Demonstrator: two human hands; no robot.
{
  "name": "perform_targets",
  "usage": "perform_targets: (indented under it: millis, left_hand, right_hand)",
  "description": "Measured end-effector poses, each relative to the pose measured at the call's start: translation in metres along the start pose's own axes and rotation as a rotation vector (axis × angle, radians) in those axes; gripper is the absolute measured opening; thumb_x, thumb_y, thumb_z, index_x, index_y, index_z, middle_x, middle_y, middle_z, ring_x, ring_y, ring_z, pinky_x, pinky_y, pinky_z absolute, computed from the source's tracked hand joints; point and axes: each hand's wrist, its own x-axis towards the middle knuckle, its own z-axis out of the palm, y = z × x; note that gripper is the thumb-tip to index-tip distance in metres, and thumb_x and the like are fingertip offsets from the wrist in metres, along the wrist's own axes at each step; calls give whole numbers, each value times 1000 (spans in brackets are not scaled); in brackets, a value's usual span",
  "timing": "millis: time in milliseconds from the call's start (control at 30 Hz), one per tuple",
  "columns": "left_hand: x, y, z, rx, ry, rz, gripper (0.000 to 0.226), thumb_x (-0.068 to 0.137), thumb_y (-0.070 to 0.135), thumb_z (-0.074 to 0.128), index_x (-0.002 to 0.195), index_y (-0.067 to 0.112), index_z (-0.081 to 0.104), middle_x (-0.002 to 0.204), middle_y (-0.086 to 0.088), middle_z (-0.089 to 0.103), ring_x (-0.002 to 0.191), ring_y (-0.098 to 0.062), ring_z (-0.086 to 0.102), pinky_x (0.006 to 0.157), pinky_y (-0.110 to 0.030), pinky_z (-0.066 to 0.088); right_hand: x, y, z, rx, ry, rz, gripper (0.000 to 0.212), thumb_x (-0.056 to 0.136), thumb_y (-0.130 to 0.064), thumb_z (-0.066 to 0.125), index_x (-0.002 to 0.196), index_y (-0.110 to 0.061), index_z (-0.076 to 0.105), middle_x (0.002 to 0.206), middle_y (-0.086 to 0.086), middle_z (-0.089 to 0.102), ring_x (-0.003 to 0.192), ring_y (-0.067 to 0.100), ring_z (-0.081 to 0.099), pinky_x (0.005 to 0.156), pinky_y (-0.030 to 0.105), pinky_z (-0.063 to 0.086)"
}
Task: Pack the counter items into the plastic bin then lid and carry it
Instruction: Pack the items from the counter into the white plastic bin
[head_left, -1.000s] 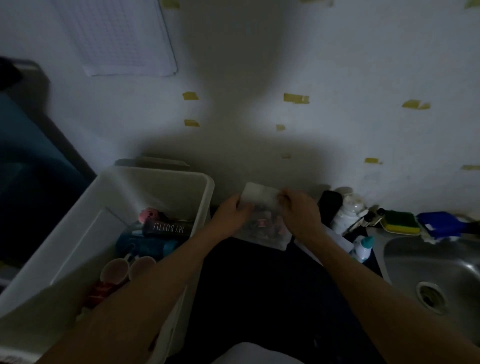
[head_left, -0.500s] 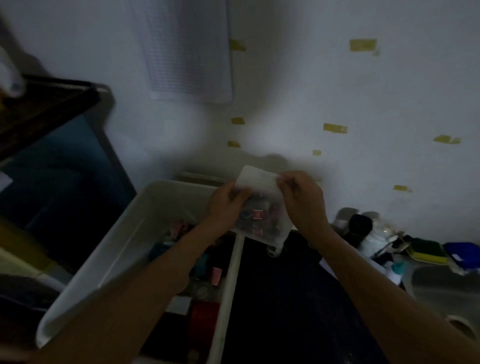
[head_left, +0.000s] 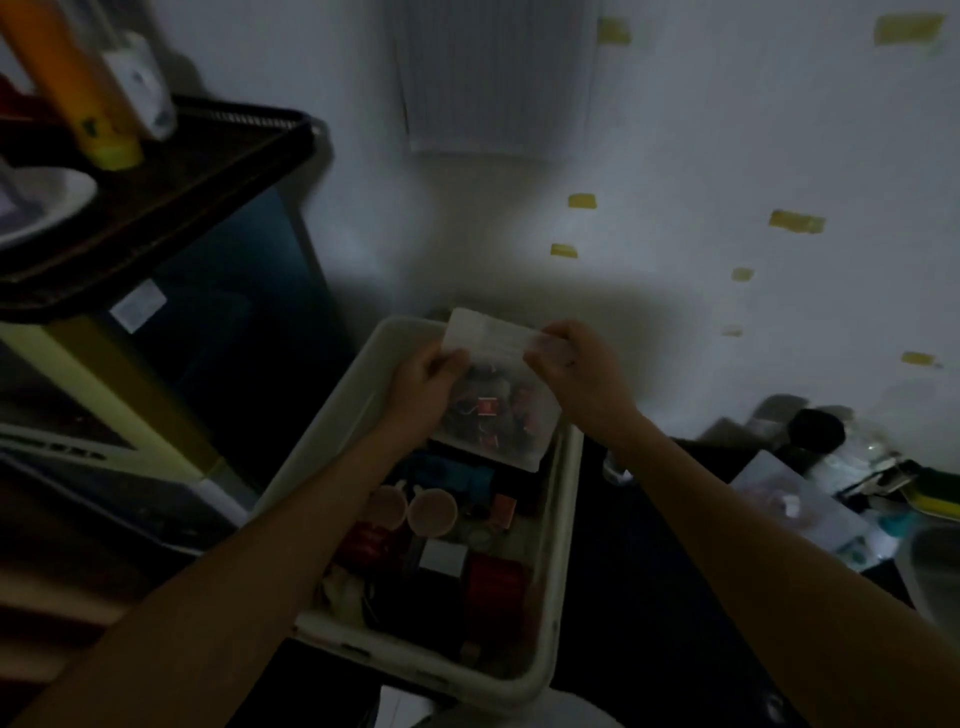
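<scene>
**Bag held over the far end of the bin**

My forearms reach out from the near edge, one on each side of the bin (head_left: 564, 519), which sits open on the dark counter (head_left: 649, 561) with no lid on it. At its near end I see a red roll (head_left: 496, 582) and a white box (head_left: 441, 557); past them stand two cups (head_left: 431, 512) side by side, then something blue (head_left: 452, 475).

Over the far end of the bin I hold a clear bag (head_left: 498, 415) with small red and dark bits in it. My left hand (head_left: 423, 387) pinches its upper left edge and my right hand (head_left: 582, 374) pinches its upper right corner. The hands are apart, with the bag's top strip stretched between them. The bag hangs above the items; I cannot tell if its bottom touches any.

To the right on the counter lie a flat pouch (head_left: 789, 499), a black-capped jar (head_left: 815, 431) and a sponge (head_left: 935, 501). To the left is a dark shelf (head_left: 171, 192) with an orange bottle (head_left: 72, 78) and a plate (head_left: 41, 202). The far wall bears tape strips (head_left: 795, 222) and a paper sheet (head_left: 493, 78).
</scene>
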Motion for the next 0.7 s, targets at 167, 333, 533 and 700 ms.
perform_targets:
  millis: [167,333,533,700]
  left_hand:
    - [-11,-35,-29,155,-19,-85,15,99,28,53,100,18,64,90,5,68,88,-14,66,70,-25,50]
    - [-21,-74,-58,356,-124,-179,31,96,43,50,115,19,59,110,-4,67,104,-18,64,92,-42,53]
    - [-29,-100,-77,436,-258,-267,69,85,52,61,141,15,44,139,-6,54,128,-22,52,107,-45,43]
    - [-35,-104,-79,660,-428,-347,77,97,31,58,151,4,11,147,-10,41,134,-25,43,94,-21,34]
  right_hand:
    - [-19,1,46,-25,-94,22,8,94,-23,62,99,-18,59,89,-8,58,80,2,57,71,20,47]
    - [-39,10,90,-36,-219,153,13,94,-22,60,106,-16,60,106,2,61,92,13,59,81,34,53]
    - [-58,14,115,-154,-392,232,23,98,-8,52,116,5,56,110,14,60,104,30,60,82,27,51]
    - [-69,30,140,-140,-426,342,19,94,-8,57,111,-1,60,93,4,59,81,14,55,53,11,37]
